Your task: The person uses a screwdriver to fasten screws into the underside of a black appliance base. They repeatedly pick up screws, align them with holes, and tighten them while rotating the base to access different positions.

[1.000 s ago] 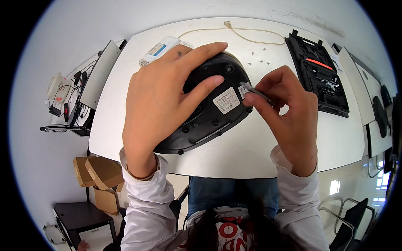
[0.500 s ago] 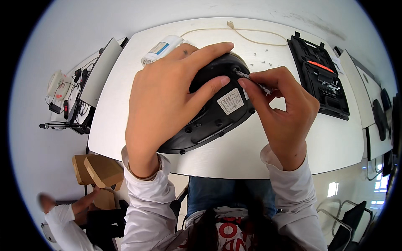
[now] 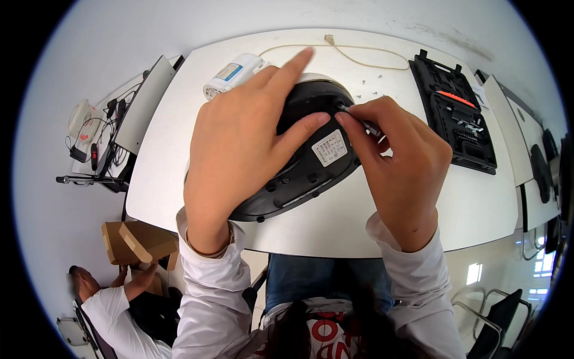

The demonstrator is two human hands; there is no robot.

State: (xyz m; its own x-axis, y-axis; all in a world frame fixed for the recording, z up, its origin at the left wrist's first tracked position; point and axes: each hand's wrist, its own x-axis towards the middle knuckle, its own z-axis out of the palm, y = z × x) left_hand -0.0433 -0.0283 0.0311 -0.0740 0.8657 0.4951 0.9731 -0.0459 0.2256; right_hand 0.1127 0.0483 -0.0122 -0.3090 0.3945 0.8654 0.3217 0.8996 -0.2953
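Since a second ago the right hand (image 3: 399, 164) has carried its pinched screwdriver (image 3: 365, 124) up to the rim of the black round appliance base (image 3: 299, 173) on the tabletop (image 3: 478, 197), likely seating it in a screw, while the left hand (image 3: 239, 143) lies flat, index finger lifted.

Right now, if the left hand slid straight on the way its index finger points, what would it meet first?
Probably only bare white table: the left hand points up-right, past the black device, toward the loop of beige cord. Depth is unclear, so that cord may come first.
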